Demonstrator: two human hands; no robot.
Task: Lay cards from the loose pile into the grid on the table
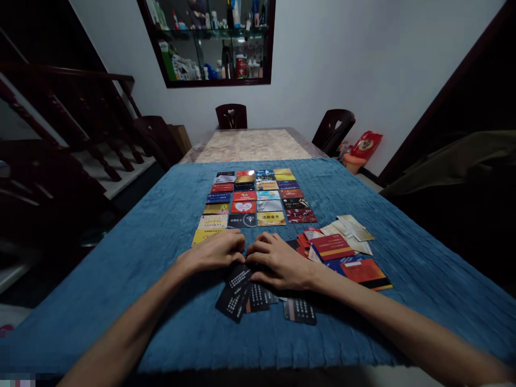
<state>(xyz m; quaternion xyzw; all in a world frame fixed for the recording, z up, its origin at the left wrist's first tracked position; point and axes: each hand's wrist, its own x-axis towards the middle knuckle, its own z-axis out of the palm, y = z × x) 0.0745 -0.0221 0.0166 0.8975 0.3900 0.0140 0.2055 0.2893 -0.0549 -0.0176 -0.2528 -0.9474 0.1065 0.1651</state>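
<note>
My left hand [220,251] and my right hand [278,262] rest side by side on the blue cloth [153,231], fingers curled down over a small pile of dark cards [245,295] that fans out beneath them toward me. Both hands press on the top cards; the fingertips meet near the middle. Just beyond the hands, a grid of coloured cards [253,201] lies face up in neat rows. To the right of my right hand sits a loose heap of red, blue and beige cards [342,250].
The blue cloth covers the near part of a long table [253,145] with a marbled top. Two dark chairs [231,115] stand at the far end. A staircase [80,140] rises at left; a wall cabinet [213,40] holds bottles.
</note>
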